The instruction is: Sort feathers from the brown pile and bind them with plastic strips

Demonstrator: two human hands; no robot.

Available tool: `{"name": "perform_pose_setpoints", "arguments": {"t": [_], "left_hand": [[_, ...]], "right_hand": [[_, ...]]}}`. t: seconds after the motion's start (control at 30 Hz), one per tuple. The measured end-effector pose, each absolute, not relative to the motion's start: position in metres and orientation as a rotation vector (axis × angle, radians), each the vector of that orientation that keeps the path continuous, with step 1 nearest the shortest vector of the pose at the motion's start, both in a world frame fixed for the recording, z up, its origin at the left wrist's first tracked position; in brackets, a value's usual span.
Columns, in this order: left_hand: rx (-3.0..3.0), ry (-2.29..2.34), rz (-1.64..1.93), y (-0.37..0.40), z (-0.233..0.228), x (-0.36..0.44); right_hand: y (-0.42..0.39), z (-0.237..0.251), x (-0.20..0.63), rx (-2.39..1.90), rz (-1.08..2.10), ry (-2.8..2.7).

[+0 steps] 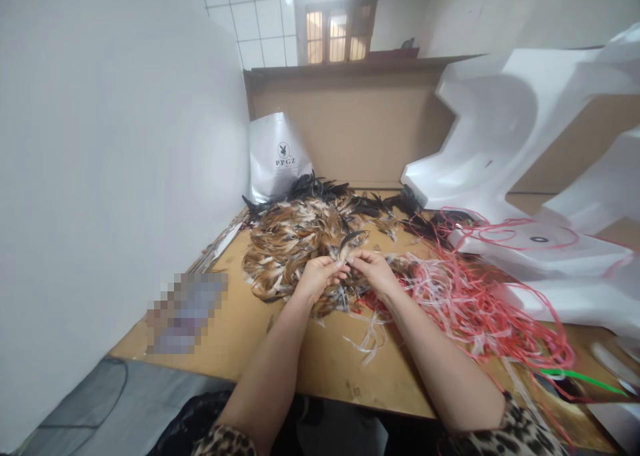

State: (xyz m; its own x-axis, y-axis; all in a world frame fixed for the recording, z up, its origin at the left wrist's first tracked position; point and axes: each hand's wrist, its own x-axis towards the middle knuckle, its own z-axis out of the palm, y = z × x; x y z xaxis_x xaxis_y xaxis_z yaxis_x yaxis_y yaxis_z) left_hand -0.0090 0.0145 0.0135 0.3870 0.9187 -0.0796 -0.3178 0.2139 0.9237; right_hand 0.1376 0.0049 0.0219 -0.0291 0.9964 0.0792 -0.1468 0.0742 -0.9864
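While your forearms reached up from the bottom of the frame, your left hand [320, 277] and right hand [373, 271] met at centre, fingers pinched narrow on a small feather [349, 239] between them. Just beyond lay the feather pile [295, 239] on the table [320, 363]. Red strings [480, 303] sprawled at right. Farther off, a white bag [280, 156] stood upper centre, white foam [505, 136] upper right.
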Motion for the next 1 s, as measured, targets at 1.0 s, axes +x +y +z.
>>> {"name": "perform_pose_setpoints", "arguments": {"t": [1.0], "left_hand": [[0.842,0.601,0.763,0.0135,0.0156,-0.0161]], "right_hand": [[0.0006,0.0235,0.1355,-0.901,1.303,-1.194]]}}
